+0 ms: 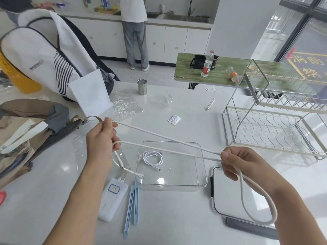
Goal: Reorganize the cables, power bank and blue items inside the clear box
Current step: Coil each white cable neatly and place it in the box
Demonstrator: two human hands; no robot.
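Hands apart above the white table [177,218]: left hand [101,138] and right hand [237,162] each pinch a long white cable [168,145], doubled between them over the clear box [172,185]. Coiled cable [153,159] lies inside the box; power bank [113,200] and blue strips [131,207] lie just left of it

White cable [164,138], white power bank [113,200] with a blue-outlined label, pale blue clips [131,207], white black-striped backpack [53,55], glossy white table [177,223].
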